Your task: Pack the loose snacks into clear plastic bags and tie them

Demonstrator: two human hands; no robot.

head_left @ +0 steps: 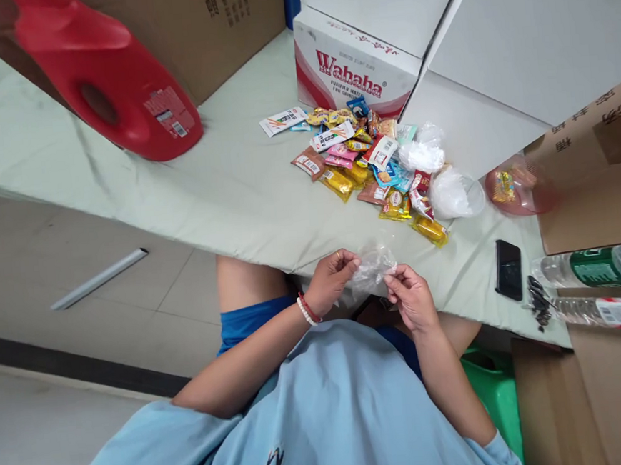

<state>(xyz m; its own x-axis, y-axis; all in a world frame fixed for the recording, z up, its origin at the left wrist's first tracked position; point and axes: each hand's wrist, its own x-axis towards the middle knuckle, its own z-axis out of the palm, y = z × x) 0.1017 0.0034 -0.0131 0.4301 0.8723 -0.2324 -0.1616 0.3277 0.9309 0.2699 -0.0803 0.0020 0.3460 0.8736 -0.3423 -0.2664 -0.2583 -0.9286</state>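
A crumpled clear plastic bag (371,269) is stretched between my two hands at the front edge of the table. My left hand (331,279), with beaded bracelets at the wrist, pinches its left side between thumb and fingers. On the other side my right hand (411,296) pinches the bag's right edge. Just beyond the bag lies a pile of small wrapped snacks (361,158) in yellow, red, blue and white packets. Beside the pile are a bundle of white plastic bags (423,153) and a clear plastic tub (455,194) with white plastic in it.
A red jug (110,83) stands at the left. Behind the snacks is a Wahaha water carton (354,64). To the right are a pink bowl (525,194) holding a snack, a black phone (508,269) and two water bottles (596,267). White boxes (531,29) rise behind.
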